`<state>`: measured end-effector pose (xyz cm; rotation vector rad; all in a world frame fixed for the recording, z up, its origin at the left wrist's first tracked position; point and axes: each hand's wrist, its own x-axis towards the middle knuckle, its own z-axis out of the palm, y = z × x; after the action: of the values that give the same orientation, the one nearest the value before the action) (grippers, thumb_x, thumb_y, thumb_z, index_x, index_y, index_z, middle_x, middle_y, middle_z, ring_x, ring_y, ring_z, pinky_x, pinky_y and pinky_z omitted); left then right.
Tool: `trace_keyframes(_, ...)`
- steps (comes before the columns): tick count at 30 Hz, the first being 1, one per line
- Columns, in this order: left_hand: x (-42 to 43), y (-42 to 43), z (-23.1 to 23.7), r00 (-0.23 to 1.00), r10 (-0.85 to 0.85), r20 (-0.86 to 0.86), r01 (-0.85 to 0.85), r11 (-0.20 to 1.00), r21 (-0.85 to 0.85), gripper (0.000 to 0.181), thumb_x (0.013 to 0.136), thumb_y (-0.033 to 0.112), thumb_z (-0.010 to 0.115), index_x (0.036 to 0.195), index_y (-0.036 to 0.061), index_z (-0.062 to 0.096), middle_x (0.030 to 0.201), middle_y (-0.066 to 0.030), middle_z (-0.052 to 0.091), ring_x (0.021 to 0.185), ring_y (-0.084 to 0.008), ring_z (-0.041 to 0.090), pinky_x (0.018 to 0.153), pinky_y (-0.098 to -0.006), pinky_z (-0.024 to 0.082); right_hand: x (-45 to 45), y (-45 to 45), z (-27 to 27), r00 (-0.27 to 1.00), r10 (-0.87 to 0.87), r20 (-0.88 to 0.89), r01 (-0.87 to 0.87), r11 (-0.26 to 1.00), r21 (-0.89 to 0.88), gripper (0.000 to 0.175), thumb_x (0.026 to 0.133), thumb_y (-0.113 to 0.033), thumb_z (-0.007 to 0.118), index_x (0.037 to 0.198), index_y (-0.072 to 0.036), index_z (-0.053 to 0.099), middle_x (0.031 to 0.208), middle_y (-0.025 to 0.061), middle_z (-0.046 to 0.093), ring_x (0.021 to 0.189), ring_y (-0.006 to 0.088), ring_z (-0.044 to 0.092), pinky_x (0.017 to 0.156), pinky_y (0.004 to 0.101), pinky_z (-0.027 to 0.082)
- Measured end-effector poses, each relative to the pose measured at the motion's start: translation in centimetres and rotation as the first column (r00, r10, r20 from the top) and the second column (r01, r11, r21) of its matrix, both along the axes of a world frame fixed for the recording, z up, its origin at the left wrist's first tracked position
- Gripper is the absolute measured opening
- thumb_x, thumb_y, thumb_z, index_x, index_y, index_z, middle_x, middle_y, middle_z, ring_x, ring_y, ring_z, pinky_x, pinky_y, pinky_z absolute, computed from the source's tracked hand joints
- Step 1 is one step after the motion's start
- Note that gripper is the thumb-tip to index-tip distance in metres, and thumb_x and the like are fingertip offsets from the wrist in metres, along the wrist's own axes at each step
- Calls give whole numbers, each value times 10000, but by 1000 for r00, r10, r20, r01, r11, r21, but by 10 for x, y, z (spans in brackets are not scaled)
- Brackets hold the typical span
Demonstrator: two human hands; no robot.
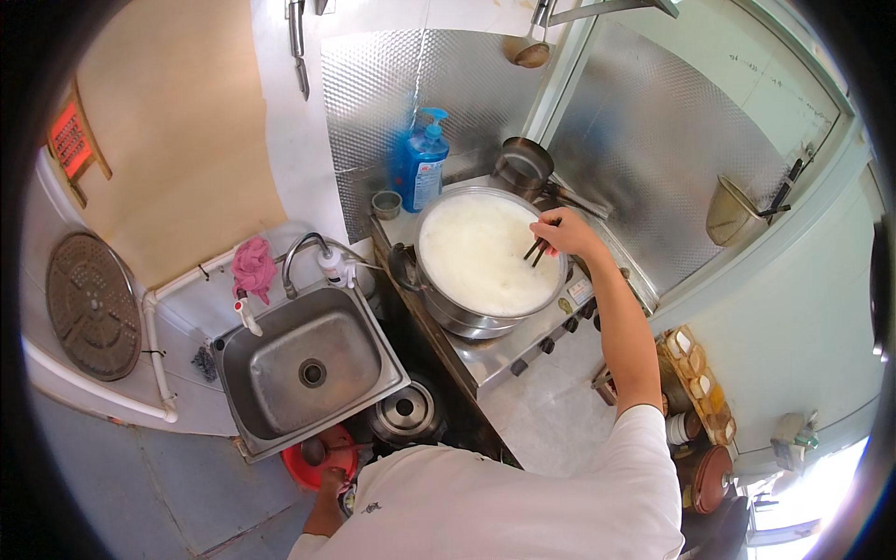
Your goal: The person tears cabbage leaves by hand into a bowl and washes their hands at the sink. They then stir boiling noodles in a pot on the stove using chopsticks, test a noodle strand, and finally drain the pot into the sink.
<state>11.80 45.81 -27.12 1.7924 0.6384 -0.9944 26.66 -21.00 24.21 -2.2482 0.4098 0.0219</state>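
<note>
A wide steel pot [458, 318] with dark side handles stands on the steel gas stove [490, 360], filled almost to the rim with pale, frothy liquid [483, 252]. My right hand [565, 232] is closed around dark chopsticks [537, 252] above the pot's right side, their tips at the liquid's surface. Low at the left, my left hand [334, 480] is beside a red plastic basin [297, 476] with a ladle [314, 451] in it. Whether this hand grips the basin's rim or anything else cannot be told.
A steel sink [245, 399] with a curved faucet [288, 269] lies left of the stove. Behind the pot are a blue pump bottle [425, 164], a small metal cup [386, 204] and a saucepan [523, 168]. A lidded metal pot [406, 413] sits below the sink's right edge.
</note>
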Motion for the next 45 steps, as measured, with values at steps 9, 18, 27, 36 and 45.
trace_keyframes(9,9,30,-82,705,-707,56,708,706,1,181,792,315,574,847,158,645,859,-68,663,800,-256,642,662,-441,519,-12,39,-30,996,-72,54,45,917,396,300,928,-252,603,796,14,644,664,74,633,519,131,599,483,261,495)
trace_keyframes(18,35,5,-43,402,-814,420,726,562,395,156,819,208,607,787,72,677,805,-100,674,736,-249,645,644,-386,514,-14,57,-24,916,-327,232,123,780,613,326,961,-288,584,918,31,635,795,109,650,639,157,638,593,286,562)
trace_keyframes(27,89,-236,277,439,-523,731,850,505,-150,219,962,185,560,1078,11,622,908,-58,665,821,-148,615,758,-294,500,-50,49,-4,827,-436,355,183,806,563,343,961,-327,588,912,9,638,803,67,631,675,138,633,618,272,543)
trace_keyframes(36,50,-448,301,-569,-336,750,717,244,653,254,853,90,539,1088,26,610,1214,-138,569,1176,-330,513,1002,-443,408,-118,35,-21,663,-563,493,214,774,596,254,967,-254,596,914,-6,620,801,48,609,657,125,624,597,264,518)
trace_keyframes(45,57,-495,257,-865,-371,339,385,-55,921,185,800,152,550,817,47,702,1067,-131,636,1146,-284,536,1094,-412,328,-181,41,-57,595,-701,394,152,579,801,253,977,-267,576,955,-15,584,828,89,609,691,185,643,627,311,547)
